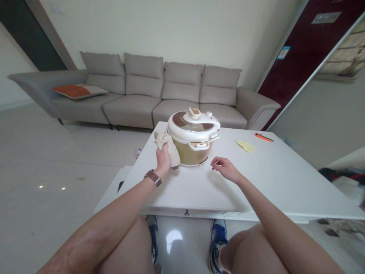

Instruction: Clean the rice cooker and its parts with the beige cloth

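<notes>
A pressure cooker [194, 127] with a white lid and a gold-green body stands upright on the white table [234, 182]. My left hand [163, 161] grips a beige cloth [170, 146], which lies against the cooker's left side. Just right of the cooker's base, my right hand [225, 169] hovers over the tabletop with fingers curled and apart, nothing visible between them. The handle [199, 145] on the cooker's near side faces me.
On the table's right part lie a crumpled yellow cloth [245, 146] and an orange utility knife [264, 137]. A grey sofa [137, 104] with an orange-and-white cushion [80, 91] stands behind the table. A drawer knob [186, 212] juts from the table's front.
</notes>
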Tool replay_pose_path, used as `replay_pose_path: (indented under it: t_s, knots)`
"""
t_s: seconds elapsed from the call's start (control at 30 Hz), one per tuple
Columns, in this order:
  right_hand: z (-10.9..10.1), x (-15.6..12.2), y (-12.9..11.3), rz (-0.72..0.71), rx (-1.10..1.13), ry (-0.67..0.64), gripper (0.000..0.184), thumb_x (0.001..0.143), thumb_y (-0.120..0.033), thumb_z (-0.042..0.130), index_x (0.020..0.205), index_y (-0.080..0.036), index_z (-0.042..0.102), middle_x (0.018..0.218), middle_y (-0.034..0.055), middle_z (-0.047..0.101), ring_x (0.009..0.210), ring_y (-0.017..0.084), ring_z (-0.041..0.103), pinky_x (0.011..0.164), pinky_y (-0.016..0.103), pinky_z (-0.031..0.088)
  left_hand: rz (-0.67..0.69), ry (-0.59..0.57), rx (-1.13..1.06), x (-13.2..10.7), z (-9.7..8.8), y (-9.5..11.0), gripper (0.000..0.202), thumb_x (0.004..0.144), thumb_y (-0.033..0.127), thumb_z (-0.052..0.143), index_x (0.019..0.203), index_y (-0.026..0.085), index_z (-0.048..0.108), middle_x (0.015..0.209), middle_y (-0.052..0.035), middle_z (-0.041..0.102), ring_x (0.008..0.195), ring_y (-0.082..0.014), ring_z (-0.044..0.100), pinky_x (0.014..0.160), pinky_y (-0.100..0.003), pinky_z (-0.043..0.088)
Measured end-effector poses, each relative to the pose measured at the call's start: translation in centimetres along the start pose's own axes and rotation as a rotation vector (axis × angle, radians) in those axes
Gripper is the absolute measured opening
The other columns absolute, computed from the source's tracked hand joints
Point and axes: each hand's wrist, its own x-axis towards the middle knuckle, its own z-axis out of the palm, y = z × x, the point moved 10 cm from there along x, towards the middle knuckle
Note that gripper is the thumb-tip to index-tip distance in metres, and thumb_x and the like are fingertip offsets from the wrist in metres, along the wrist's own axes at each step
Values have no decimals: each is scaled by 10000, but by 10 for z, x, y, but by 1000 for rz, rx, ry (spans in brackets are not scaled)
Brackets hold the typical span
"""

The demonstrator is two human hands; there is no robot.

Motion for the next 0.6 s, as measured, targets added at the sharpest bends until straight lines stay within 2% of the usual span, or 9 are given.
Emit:
replay_pose_path:
  t_s: [0.1, 0.17, 0.3, 0.37, 0.5, 0.6]
  knots:
    - [1, 1, -1, 0, 0, -3, 137, 840, -343, 634, 798, -224, 687, 750, 11, 699, 734, 190, 686, 717, 318, 523, 112, -41, -7, -17, 8, 17, 380, 924, 423, 593, 1190, 178, 708, 1260, -115, 754, 1241, -292, 679, 1086, -416, 529]
    - [2, 1, -2, 1, -2, -11, 141, 841, -346, 635, 800, -223, 689, 754, 13, 703, 735, 191, 681, 718, 321, 519, 179, -119, 14, -29, 17, 26, 379, 919, 425, 622, 1191, 180, 717, 1276, -115, 749, 1281, -302, 657, 1133, -443, 497]
    - [5, 2, -3, 6, -12, -31, 148, 846, -352, 633, 802, -221, 687, 748, 14, 705, 732, 190, 669, 713, 320, 510, 237, -275, 55, -51, 36, 29, 375, 913, 400, 653, 1218, 193, 718, 1286, -103, 747, 1310, -316, 639, 1175, -483, 464]
    - [8, 1, -2, 13, -16, -43, 149, 850, -351, 629, 814, -220, 689, 753, 14, 705, 734, 190, 670, 716, 321, 510, 209, -287, 39, -57, 37, 24, 379, 928, 390, 638, 1245, 193, 707, 1316, -98, 736, 1324, -315, 630, 1183, -481, 459]
    - [11, -1, -1, 17, -10, -62, 152, 855, -349, 624, 814, -215, 684, 762, 17, 703, 758, 194, 684, 735, 324, 516, 99, -237, -50, -69, 32, 11, 383, 962, 383, 605, 1283, 187, 676, 1391, -107, 695, 1352, -292, 609, 1202, -455, 442]
    - [10, -2, -1, 16, -20, -67, 156, 853, -347, 618, 819, -213, 690, 761, 19, 702, 760, 190, 680, 727, 317, 513, -65, -184, -148, -82, 31, -4, 361, 973, 362, 580, 1286, 195, 650, 1371, -118, 698, 1302, -264, 645, 1160, -460, 480]
